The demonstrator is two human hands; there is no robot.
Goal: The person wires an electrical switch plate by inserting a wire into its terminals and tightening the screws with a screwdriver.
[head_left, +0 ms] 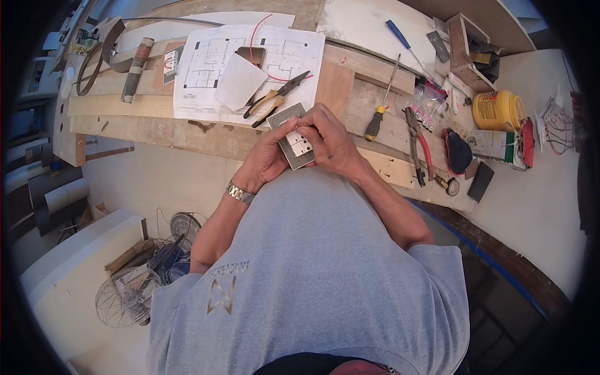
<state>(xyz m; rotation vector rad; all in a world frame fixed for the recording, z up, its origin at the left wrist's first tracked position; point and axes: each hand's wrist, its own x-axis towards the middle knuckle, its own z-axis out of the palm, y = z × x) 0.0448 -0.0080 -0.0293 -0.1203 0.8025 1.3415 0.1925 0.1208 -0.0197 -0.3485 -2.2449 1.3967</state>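
Observation:
A wall socket plate [291, 149] with a grey frame and white inserts is held close to my body at the bench's front edge. My left hand [270, 154], with a metal watch on the wrist, grips it from the left, thumb over the face. My right hand [330, 139] is closed on its upper right side, fingertips bent at the white inserts; whether a small part is pinched there is hidden. Just beyond the plate lie yellow-and-black long-nose pliers [275, 100]. A screwdriver [377, 119] with a yellow-black handle rests right of my right hand.
A printed floor plan [199, 75] lies on the wooden bench [112, 107], under a phone partly covered by folded white paper [240, 81]. Rightward are red-handled pliers [420, 140], a blue screwdriver [397, 34], a yellow tub [497, 110] and a wooden box [465, 56]. A fan [128, 297] stands lower left.

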